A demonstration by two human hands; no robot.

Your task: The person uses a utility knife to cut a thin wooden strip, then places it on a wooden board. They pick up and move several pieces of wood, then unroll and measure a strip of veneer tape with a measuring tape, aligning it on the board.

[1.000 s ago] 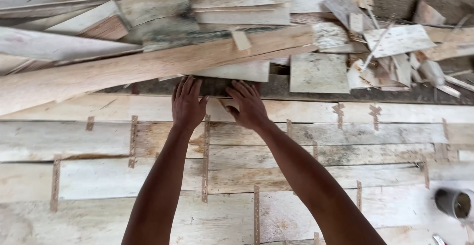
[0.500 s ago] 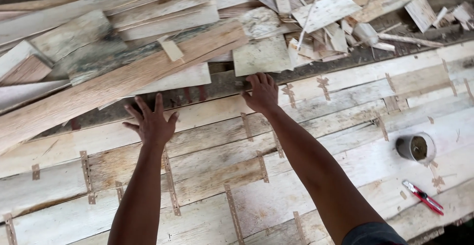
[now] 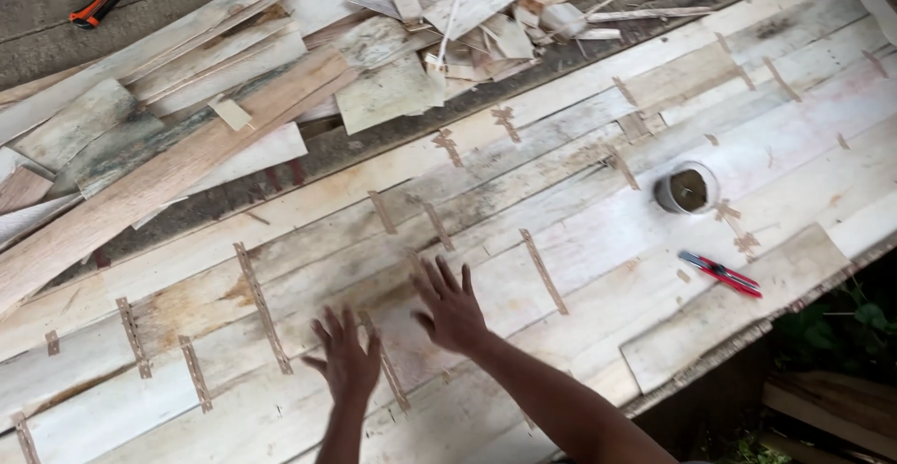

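Both hands lie flat with spread fingers on a large sheet of pale wood veneer strips point(image 3: 579, 193) joined with short brown tape pieces. My left hand point(image 3: 348, 364) rests near the sheet's lower middle. My right hand point(image 3: 450, 307) is just to its right, a little farther up, pressing on the same sheet. Neither hand holds anything. A thin tape strip point(image 3: 385, 363) runs between the two hands.
A roll of tape point(image 3: 687, 188) sits on the sheet to the right, with a red utility knife point(image 3: 719, 273) below it. Loose veneer scraps and boards point(image 3: 215, 99) are piled along the far side. An orange knife point(image 3: 101, 4) lies top left. The sheet's edge drops off at lower right.
Both hands have slid toward me across the sheet, from its far edge to its lower middle, and come closer together. The view has swung left, showing more of the scrap pile.
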